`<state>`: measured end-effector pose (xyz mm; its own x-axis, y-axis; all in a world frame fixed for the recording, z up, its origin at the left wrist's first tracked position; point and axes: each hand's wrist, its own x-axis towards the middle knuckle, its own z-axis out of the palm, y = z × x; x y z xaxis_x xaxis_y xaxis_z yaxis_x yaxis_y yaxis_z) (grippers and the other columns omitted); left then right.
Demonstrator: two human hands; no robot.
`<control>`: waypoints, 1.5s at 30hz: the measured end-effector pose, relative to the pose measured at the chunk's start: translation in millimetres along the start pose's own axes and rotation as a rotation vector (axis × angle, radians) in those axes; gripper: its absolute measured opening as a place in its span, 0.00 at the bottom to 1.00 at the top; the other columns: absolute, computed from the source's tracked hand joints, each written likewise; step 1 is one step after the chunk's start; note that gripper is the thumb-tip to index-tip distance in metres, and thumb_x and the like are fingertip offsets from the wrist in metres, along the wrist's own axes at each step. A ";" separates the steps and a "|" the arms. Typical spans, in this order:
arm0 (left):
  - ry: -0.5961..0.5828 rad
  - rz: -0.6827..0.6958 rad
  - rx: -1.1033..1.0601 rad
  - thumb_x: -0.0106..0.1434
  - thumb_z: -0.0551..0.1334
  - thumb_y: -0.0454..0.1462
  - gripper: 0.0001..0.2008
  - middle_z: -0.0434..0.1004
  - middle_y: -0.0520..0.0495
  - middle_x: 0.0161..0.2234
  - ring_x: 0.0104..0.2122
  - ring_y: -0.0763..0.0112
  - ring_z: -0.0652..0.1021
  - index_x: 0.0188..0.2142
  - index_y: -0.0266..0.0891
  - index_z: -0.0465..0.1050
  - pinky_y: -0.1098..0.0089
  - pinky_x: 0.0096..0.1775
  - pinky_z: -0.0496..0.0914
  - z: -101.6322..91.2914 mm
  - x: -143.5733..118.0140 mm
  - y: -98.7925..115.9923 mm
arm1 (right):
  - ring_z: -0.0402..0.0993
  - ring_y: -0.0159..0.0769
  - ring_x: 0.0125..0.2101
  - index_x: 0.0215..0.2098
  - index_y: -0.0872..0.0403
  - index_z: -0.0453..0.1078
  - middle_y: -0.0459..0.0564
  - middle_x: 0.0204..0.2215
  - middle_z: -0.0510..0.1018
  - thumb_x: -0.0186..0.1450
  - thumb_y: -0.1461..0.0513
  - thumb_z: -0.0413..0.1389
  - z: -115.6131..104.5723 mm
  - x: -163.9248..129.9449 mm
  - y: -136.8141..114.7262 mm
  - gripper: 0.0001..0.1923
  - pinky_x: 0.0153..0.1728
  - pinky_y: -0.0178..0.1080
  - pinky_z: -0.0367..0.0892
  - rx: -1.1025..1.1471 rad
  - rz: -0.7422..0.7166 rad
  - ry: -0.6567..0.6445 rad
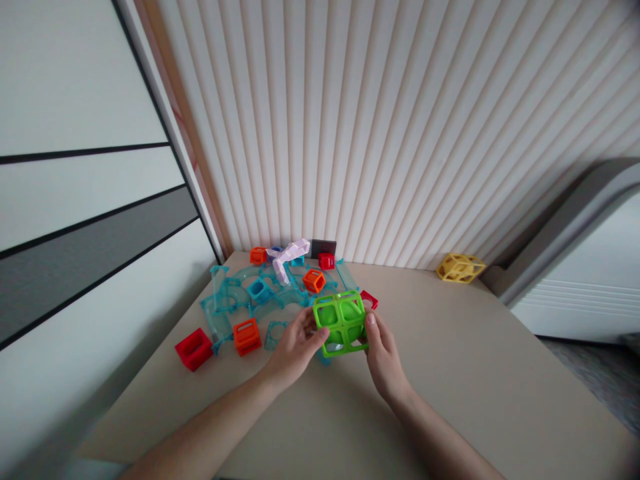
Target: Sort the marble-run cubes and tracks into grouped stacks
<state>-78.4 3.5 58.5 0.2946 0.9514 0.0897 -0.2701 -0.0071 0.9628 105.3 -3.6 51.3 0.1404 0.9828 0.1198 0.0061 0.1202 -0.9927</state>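
Note:
Between my two hands I hold a green open-frame block (342,324), its face divided into four rounded windows, tilted toward me above the table. My left hand (296,343) grips its left side, with the thumb across the lower left window. On the opposite edge, my right hand (381,343) presses its thumb while the other fingers are mostly hidden behind. Just behind the green block a red piece (369,299) shows partly. A clear blue square frame (275,335) lies near my left hand.
Several clear blue track pieces (219,325) spread over the table's left back. Among them are an orange cube (247,337), a red block (194,349) and a lilac angled piece (290,256). A yellow frame block (460,267) stands by the ribbed wall (370,133), right.

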 end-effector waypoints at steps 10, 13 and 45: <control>0.002 -0.013 0.136 0.65 0.61 0.54 0.21 0.84 0.44 0.44 0.45 0.56 0.82 0.49 0.44 0.76 0.62 0.46 0.76 3.6 -4.5 11.5 | 0.80 0.46 0.38 0.53 0.54 0.71 0.56 0.41 0.83 0.65 0.39 0.55 1.1 -3.5 -10.9 0.32 0.34 0.41 0.78 0.020 0.063 -0.128; -0.010 -0.007 0.078 0.64 0.63 0.53 0.22 0.83 0.43 0.46 0.45 0.56 0.82 0.51 0.42 0.75 0.62 0.46 0.76 3.5 -5.0 9.5 | 0.80 0.43 0.36 0.51 0.54 0.72 0.54 0.39 0.83 0.66 0.40 0.55 2.2 -3.1 -12.5 0.30 0.32 0.39 0.77 0.044 0.027 -0.125; 0.010 -0.060 0.072 0.64 0.63 0.54 0.24 0.83 0.44 0.47 0.48 0.54 0.81 0.51 0.42 0.76 0.61 0.48 0.75 -3.6 -0.7 4.8 | 0.80 0.42 0.37 0.50 0.54 0.74 0.53 0.39 0.82 0.66 0.41 0.56 3.3 -2.0 -5.3 0.28 0.37 0.41 0.78 0.036 -0.015 -0.196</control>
<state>-83.2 3.9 62.1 0.2992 0.9538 0.0287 -0.1851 0.0285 0.9823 101.7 -5.8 56.4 -0.0548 0.9890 0.1375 -0.0289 0.1361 -0.9903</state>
